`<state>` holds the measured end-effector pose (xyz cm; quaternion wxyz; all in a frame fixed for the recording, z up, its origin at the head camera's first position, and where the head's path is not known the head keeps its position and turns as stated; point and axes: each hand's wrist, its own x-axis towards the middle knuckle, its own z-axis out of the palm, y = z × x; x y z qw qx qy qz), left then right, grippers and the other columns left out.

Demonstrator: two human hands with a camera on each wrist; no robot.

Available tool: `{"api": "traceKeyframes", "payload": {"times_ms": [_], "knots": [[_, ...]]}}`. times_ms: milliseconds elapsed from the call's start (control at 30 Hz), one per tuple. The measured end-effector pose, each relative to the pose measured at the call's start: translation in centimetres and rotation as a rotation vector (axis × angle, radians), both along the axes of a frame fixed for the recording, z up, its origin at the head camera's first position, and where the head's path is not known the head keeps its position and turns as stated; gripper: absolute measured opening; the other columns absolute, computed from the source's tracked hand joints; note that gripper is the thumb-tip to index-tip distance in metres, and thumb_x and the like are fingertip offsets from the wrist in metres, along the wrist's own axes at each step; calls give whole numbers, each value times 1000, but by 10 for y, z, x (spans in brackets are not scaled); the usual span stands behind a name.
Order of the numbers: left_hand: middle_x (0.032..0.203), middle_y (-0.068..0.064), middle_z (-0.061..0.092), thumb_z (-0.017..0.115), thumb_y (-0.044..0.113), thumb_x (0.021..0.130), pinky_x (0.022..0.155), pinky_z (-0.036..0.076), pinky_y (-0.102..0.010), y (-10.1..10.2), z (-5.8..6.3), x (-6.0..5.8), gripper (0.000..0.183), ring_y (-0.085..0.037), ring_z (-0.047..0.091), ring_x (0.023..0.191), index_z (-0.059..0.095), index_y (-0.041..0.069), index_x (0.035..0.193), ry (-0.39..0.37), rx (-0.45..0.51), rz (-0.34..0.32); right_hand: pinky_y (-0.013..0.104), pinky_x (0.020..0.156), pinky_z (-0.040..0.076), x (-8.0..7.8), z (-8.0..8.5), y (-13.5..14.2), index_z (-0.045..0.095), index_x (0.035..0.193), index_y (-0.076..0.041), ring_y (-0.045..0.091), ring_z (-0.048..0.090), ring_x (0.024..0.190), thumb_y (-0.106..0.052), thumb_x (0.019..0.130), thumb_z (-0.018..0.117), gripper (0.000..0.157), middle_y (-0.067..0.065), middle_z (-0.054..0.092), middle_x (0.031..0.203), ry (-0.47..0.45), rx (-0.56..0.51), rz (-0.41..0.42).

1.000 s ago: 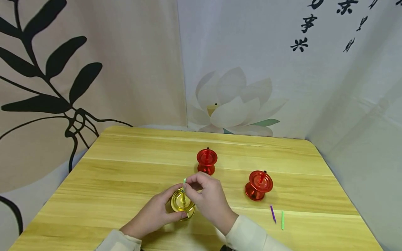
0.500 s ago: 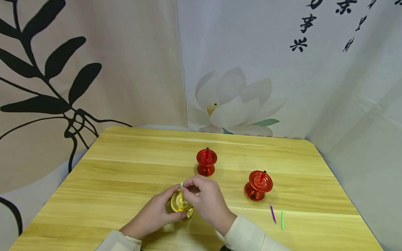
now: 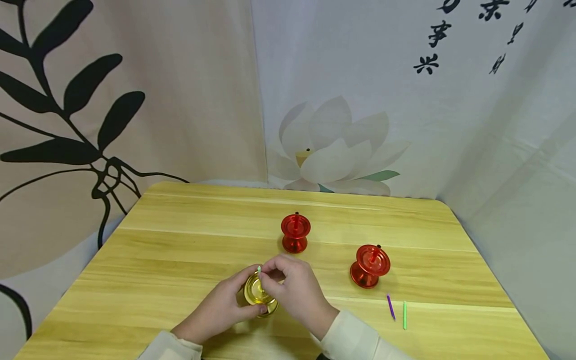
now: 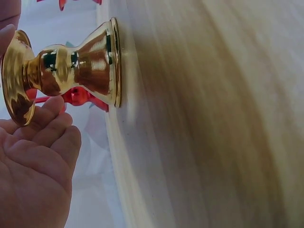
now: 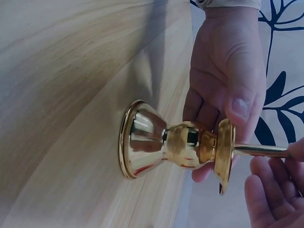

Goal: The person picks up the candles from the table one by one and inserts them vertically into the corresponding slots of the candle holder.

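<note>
A shiny gold candlestick (image 3: 254, 295) stands upright on the table, with a round dish and a thin tube rising from its middle. My left hand (image 3: 220, 305) holds it by the dish, thumb at the near rim and fingers round the far side. At the tube's top, my right hand (image 3: 297, 287) pinches a thin green stick (image 3: 259, 269) between thumb and forefinger; only its tip shows. The right wrist view shows the gold tube (image 5: 259, 150) running up into those fingertips, which hide the stick there.
Two red candlesticks stand on the wooden table (image 3: 180, 250): one farther back (image 3: 295, 235), one to the right (image 3: 370, 265). A purple stick (image 3: 391, 307) and another green stick (image 3: 405, 316) lie at the right. Printed cloth (image 3: 202, 100) hangs behind the table.
The right hand has brought the green stick left and down onto the tube of the gold candlestick, and less of the stick shows. The left hand keeps its hold.
</note>
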<state>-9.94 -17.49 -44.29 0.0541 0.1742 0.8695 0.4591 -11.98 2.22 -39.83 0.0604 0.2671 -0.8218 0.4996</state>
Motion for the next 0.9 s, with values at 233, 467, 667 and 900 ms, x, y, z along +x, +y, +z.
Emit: {"api": "traceKeyframes", "payload": {"times_ms": [233, 467, 667, 900], "knots": [[140, 4, 58, 83, 43, 83, 103, 47, -51, 0, 0, 0, 78, -19, 57, 125, 47, 21, 148, -1, -8, 8, 21, 72, 58, 1, 0, 1, 71, 89, -13, 4, 67, 79, -8, 91, 73, 5, -4, 71, 89, -5, -4, 0], [145, -3, 55, 84, 45, 80, 105, 44, -57, 0, -2, -1, 85, -27, 53, 130, 46, 14, 150, -4, -19, 34, 24, 77, 58, 2, 0, 6, 72, 94, -13, 4, 68, 85, -18, 93, 74, 6, -10, 70, 94, -49, -4, -15], [150, -3, 50, 75, 45, 89, 107, 41, -59, -3, -4, -4, 77, -32, 48, 135, 43, 14, 153, 26, -12, 12, 30, 81, 59, 2, -3, 18, 72, 95, -16, 5, 67, 89, -21, 93, 74, 6, -13, 68, 95, -45, 5, -50], [153, -5, 47, 58, 22, 103, 113, 36, -39, -11, -5, -9, 56, -29, 43, 140, 39, 10, 154, 69, 126, -40, 30, 76, 59, 2, -13, 43, 71, 93, -18, 4, 67, 83, -16, 90, 76, 5, -15, 67, 90, -47, 38, -136]]}}
